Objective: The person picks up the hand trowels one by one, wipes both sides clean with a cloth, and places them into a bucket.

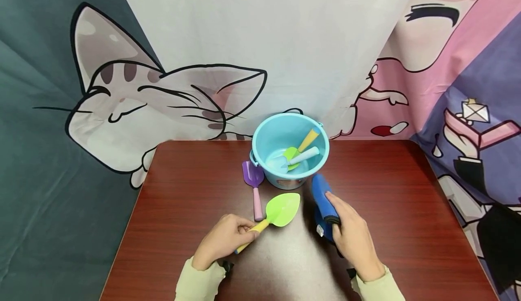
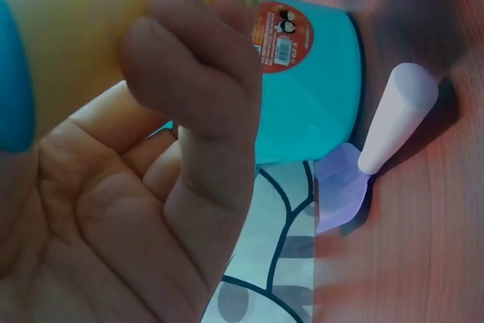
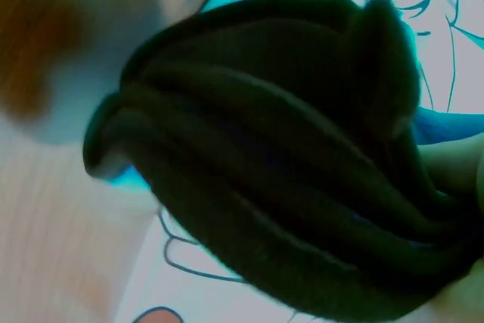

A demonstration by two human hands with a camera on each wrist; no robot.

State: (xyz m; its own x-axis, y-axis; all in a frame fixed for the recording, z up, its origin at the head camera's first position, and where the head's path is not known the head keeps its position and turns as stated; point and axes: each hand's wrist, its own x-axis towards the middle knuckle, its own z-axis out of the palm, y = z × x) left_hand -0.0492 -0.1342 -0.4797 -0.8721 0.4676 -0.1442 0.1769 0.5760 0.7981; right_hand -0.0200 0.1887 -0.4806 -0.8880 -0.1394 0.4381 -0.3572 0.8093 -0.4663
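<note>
The little shovel (image 1: pixel 282 209) is bright green and yellow, with blue at the end. The other shovel (image 1: pixel 253 174) is purple and pink. The bucket (image 1: pixel 266 136) is light blue. The cloth (image 1: pixel 324 197) is blue and black. The counter (image 1: pixel 183 201) is reddish brown with thin dark wood lines.
</note>
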